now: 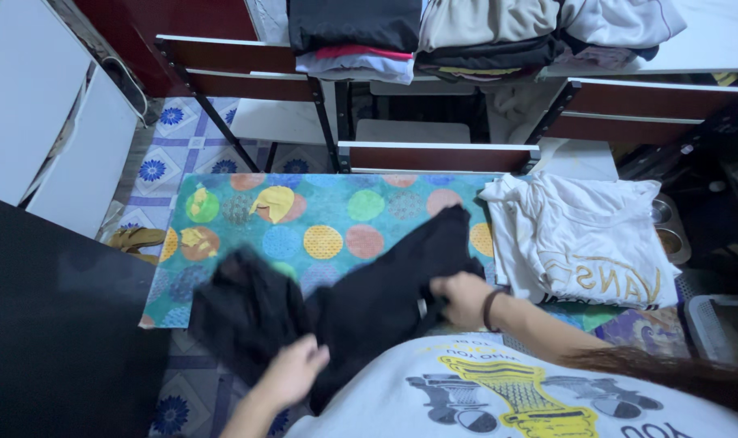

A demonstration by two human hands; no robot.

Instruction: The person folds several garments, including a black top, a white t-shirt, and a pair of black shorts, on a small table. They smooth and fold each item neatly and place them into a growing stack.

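Polka-dot mat — tiled floor, black garment

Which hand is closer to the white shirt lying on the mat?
Right. The right hand grips the black garment just beside the white shirt; the left hand holds the garment's far side.

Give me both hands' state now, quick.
Left hand: closed on the black garment, lower edge.
Right hand: closed on the same garment, right side.
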